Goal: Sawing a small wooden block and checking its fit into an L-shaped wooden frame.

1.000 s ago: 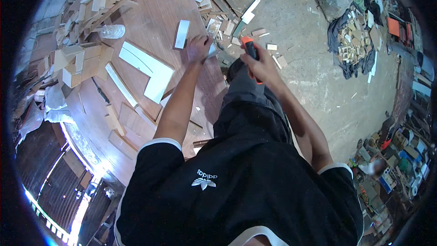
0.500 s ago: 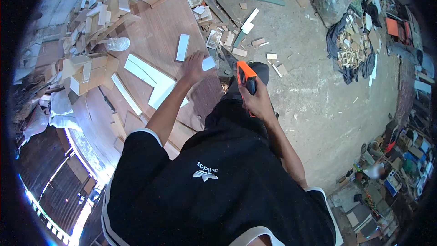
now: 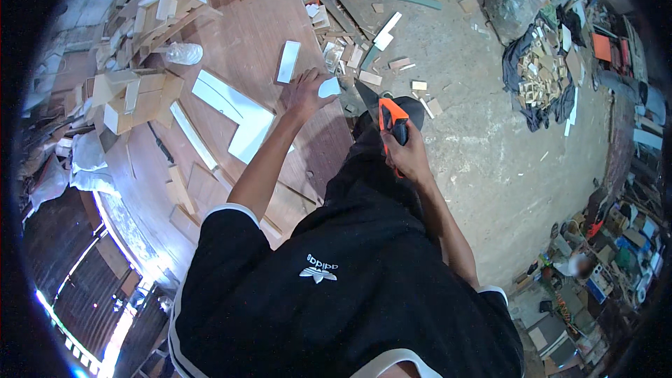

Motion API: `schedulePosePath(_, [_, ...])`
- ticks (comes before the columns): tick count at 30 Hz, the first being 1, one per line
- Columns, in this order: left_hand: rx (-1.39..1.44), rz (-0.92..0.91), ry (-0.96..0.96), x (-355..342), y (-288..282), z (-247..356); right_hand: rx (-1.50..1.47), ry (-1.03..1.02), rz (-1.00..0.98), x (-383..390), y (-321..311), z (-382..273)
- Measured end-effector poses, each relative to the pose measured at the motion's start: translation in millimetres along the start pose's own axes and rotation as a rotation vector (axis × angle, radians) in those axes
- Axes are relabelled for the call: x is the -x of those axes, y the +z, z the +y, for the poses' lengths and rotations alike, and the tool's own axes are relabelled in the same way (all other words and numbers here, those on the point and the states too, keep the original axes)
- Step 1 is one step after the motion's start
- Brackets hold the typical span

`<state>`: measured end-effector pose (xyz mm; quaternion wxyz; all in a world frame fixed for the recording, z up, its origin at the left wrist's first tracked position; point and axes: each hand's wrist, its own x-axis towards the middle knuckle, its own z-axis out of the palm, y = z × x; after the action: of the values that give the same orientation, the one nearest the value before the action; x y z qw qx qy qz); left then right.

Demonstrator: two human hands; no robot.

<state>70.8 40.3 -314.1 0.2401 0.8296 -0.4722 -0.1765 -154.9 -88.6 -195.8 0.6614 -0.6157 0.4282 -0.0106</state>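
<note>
At the edge of the brown wooden tabletop (image 3: 238, 35), my left hand (image 3: 306, 96) holds a small white board piece (image 3: 329, 87) down with its fingers. My right hand (image 3: 406, 152) is closed on the orange-and-black handle of a hand saw (image 3: 393, 113). The saw's dark blade (image 3: 367, 96) points up and left toward the table edge, close beside the white piece. A short white board (image 3: 288, 61) lies just beyond my left hand, and a larger L-shaped white board (image 3: 248, 136) lies left of it.
Stacked board assemblies (image 3: 140, 101) and a plastic bottle (image 3: 185, 53) are on the table's left. Offcuts (image 3: 350, 49) litter the concrete floor (image 3: 504, 168) beside it. A dark sack of scraps (image 3: 537, 77) lies to the right, and mixed clutter (image 3: 616, 245) lines the right side.
My right hand and the saw have dropped lower, and the blade now shows beside the table edge. My left hand has shifted, leaving the small white piece more visible.
</note>
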Motion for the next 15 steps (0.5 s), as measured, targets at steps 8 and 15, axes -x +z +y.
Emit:
schedulePosePath(8, [-0.033, -0.005, -0.091, 9, 5, -1, 0.014, 0.102, -0.089, 2, 10, -20])
schedulePosePath(15, [-0.011, 0.018, -0.141, 6, -9, 26, 0.106, -0.051, -0.093, -5, 7, -14])
